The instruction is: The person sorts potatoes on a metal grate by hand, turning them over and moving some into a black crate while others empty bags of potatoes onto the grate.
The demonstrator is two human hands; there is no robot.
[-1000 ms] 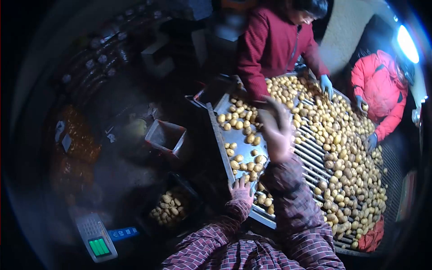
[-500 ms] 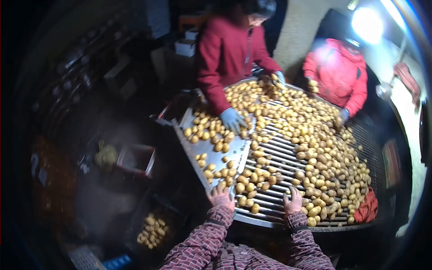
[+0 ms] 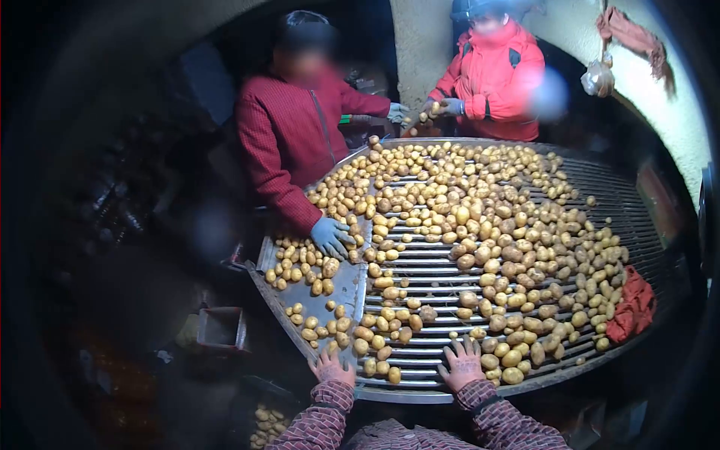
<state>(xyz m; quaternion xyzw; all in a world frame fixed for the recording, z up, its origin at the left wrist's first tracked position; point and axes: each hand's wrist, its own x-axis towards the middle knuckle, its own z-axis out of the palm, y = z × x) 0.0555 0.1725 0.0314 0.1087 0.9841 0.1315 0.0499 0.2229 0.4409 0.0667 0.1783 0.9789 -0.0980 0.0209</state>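
Note:
Many potatoes lie spread over a slatted metal table and the smooth metal plate on its left side. At the near edge of that plate rests my left hand, fingers apart, just below some potatoes and holding nothing. My right hand lies on the slats near the front rim, its fingers spread and empty, beside the potatoes to its right.
A person in dark red with gloves stands at the far left, one hand on the potatoes. Another person in a red jacket holds potatoes at the far side. A red cloth lies on the right. Below left are an open box and more potatoes.
The view has shifted, with the table now lower in it. My right hand's fingers are more spread. The person in the red jacket has both hands together at the far side.

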